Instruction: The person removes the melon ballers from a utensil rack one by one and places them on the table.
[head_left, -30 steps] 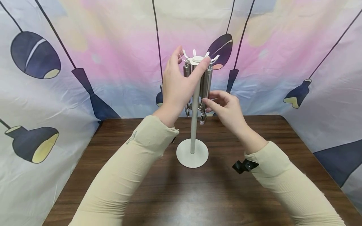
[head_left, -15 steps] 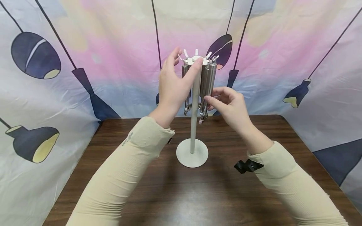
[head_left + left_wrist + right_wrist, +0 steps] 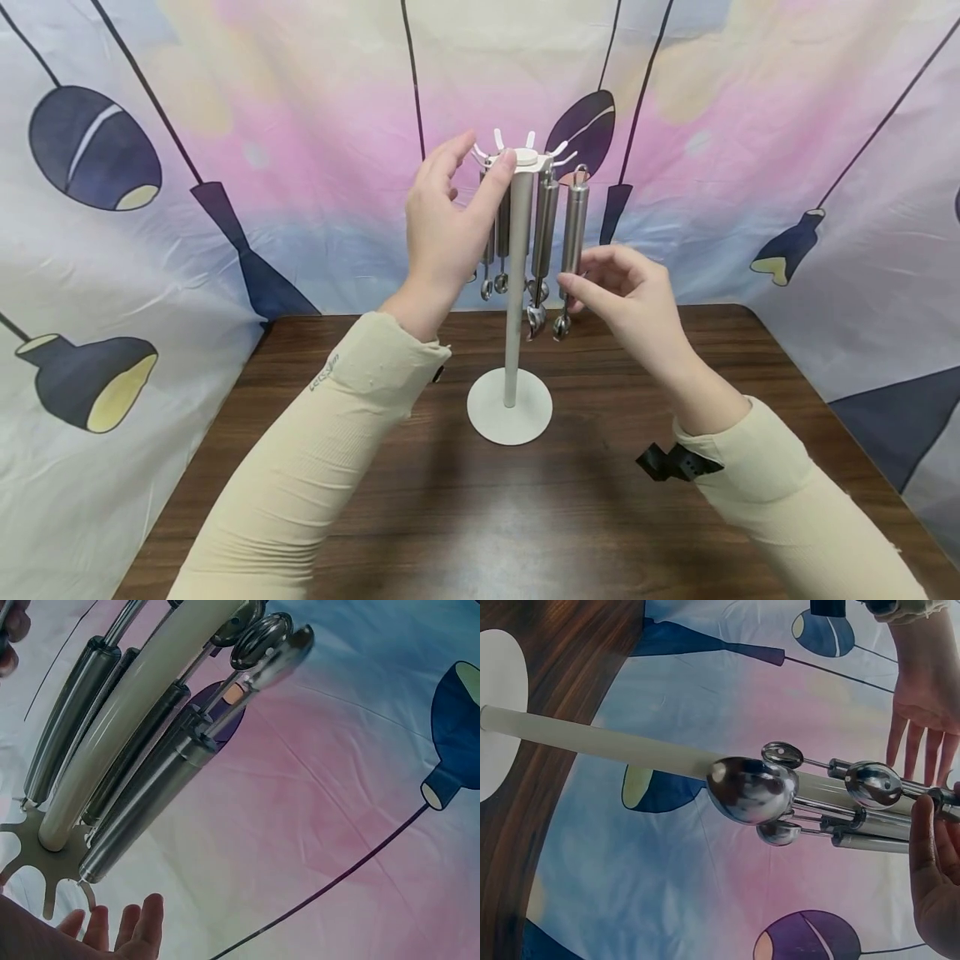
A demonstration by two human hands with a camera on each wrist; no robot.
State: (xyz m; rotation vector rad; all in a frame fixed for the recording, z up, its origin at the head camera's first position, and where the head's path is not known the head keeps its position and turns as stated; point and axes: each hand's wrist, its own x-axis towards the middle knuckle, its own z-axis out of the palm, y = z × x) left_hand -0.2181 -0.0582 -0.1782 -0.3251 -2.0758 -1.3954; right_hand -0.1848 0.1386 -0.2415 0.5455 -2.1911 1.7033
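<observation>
In the head view, my right hand (image 3: pixel 637 308) pinches a small steel scoop (image 3: pixel 573 221) low on its handle, between thumb and fingers. The scoop hangs bowl down, with its end loop apart from the rack's hooks. Its round bowl (image 3: pixel 874 784) shows in the right wrist view. My left hand (image 3: pixel 446 225) is at the top of the white rack (image 3: pixel 513 333), thumb at the hub and fingers beside the left hooks, loosely extended. Several steel utensils hang around the pole, among them one with a larger bowl (image 3: pixel 536 318). Some are partly hidden behind the pole.
The rack's round white base (image 3: pixel 510 421) stands on a dark wooden table (image 3: pixel 337 500). Behind the table hangs a pastel cloth (image 3: pixel 300 125) printed with lamps. A small black device (image 3: pixel 678 462) is strapped at my right cuff.
The hook ring has turned, and my left hand has shifted left. My right hand has moved right and slightly down with the scoop, which now hangs apart from the rack.
</observation>
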